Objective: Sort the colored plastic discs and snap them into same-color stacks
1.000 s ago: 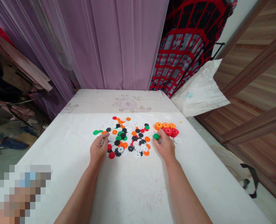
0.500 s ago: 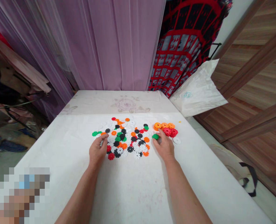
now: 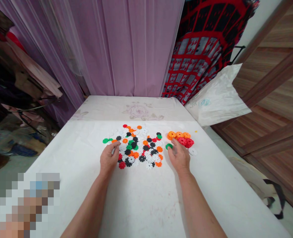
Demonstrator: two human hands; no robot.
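Head view: left hand [image 3: 108, 159], fingers loosely curled, beside left edge of scattered notched discs [image 3: 134, 144]; hold, if any, cannot be told. Right hand [image 3: 182, 159], part-curled, thumb at green disc [image 3: 168, 146]; grip unclear. Orange discs [image 3: 179, 135], red discs [image 3: 186, 142]: clustered beside right hand, on white table [image 3: 141, 198].

One left hand [image 3: 108, 159], one right hand [image 3: 181, 158], one table [image 3: 141, 198], one white bag [image 3: 217, 99] and dozens of notched discs [image 3: 122, 165], too overlapped to count exactly, are in view.
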